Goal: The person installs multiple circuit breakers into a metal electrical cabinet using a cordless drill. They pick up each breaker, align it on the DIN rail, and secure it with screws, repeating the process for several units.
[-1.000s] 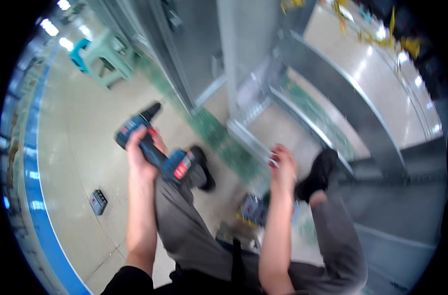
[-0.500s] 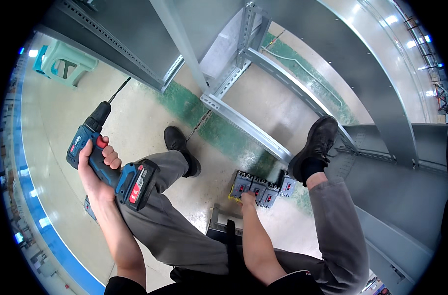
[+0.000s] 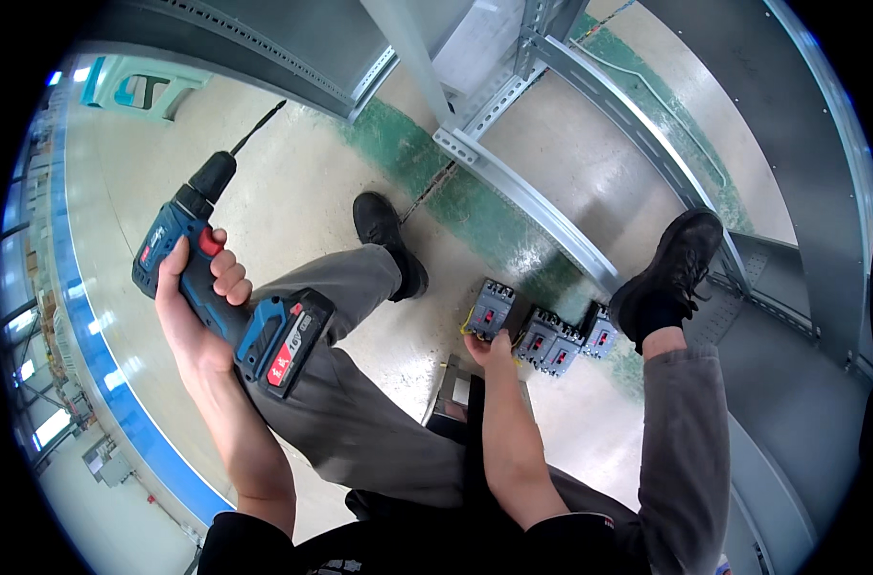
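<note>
My left hand [image 3: 195,305] grips a blue and black cordless drill [image 3: 216,278] with a red-marked battery, its thin bit [image 3: 257,128] pointing up and away over the floor. My right hand [image 3: 492,350] reaches down between my legs and touches the nearest of several dark grey circuit breakers [image 3: 491,309] with red switches lying on the floor. More breakers [image 3: 561,340] sit in a row just to its right, beside my right shoe [image 3: 668,273].
A grey metal cabinet frame [image 3: 527,196] with perforated rails lies ahead on a green floor strip. My left shoe [image 3: 386,240] rests near it. A small metal stool edge [image 3: 453,388] shows under me. A blue floor line [image 3: 101,355] runs at left.
My right hand dropped from shoulder height to the breakers on the floor. The drill in my left hand swung left and lower as my head tilted down.
</note>
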The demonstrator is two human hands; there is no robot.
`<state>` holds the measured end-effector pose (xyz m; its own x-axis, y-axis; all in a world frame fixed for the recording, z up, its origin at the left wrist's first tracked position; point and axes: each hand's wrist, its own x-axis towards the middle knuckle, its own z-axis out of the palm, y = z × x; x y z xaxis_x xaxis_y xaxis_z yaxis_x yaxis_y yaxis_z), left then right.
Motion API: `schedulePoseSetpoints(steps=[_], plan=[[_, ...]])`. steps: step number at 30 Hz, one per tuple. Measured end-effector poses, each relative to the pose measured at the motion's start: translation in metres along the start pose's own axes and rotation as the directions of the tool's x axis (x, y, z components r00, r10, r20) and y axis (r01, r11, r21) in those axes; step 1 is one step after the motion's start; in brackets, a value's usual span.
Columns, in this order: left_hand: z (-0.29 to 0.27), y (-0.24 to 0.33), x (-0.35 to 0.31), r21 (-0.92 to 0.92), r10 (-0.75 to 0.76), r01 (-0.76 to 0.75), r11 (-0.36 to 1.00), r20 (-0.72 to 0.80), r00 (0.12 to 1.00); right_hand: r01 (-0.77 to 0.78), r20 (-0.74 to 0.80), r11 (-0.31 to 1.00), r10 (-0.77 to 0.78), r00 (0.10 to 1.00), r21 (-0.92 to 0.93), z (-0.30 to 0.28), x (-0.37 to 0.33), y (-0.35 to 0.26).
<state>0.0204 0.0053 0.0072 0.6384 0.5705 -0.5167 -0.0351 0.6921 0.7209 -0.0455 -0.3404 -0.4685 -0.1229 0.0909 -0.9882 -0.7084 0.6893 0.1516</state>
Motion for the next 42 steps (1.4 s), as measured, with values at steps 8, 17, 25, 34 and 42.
schedulePoseSetpoints(steps=[8, 17, 25, 34, 42], plan=[[0.007, 0.0, -0.002, 0.069, -0.009, 0.017, 0.997, -0.112, 0.994, -0.269, 0.1, 0.937, 0.253, 0.962, 0.223, 0.014, -0.008, 0.007], [0.01, -0.001, 0.0, 0.069, 0.013, -0.002, 0.998, -0.166, 0.986, -0.282, 0.264, 0.933, 0.22, 0.939, 0.223, 0.06, -0.018, -0.012], [0.02, -0.003, -0.006, 0.087, 0.06, -0.048, 0.995, -0.144, 0.988, -0.035, 0.202, 0.998, 0.022, 0.979, 0.061, 0.076, -0.048, -0.032], [-0.004, -0.004, -0.015, -0.092, 0.16, -0.166, 0.982, -0.07, 0.985, 0.304, 0.588, 0.953, -0.256, 0.768, 0.019, 0.079, -0.143, -0.009], [0.012, -0.015, -0.006, -0.185, 0.201, -0.191, 0.964, 0.036, 0.979, 0.301, 0.849, 0.883, -0.445, 0.286, 0.361, 0.126, -0.47, -0.033]])
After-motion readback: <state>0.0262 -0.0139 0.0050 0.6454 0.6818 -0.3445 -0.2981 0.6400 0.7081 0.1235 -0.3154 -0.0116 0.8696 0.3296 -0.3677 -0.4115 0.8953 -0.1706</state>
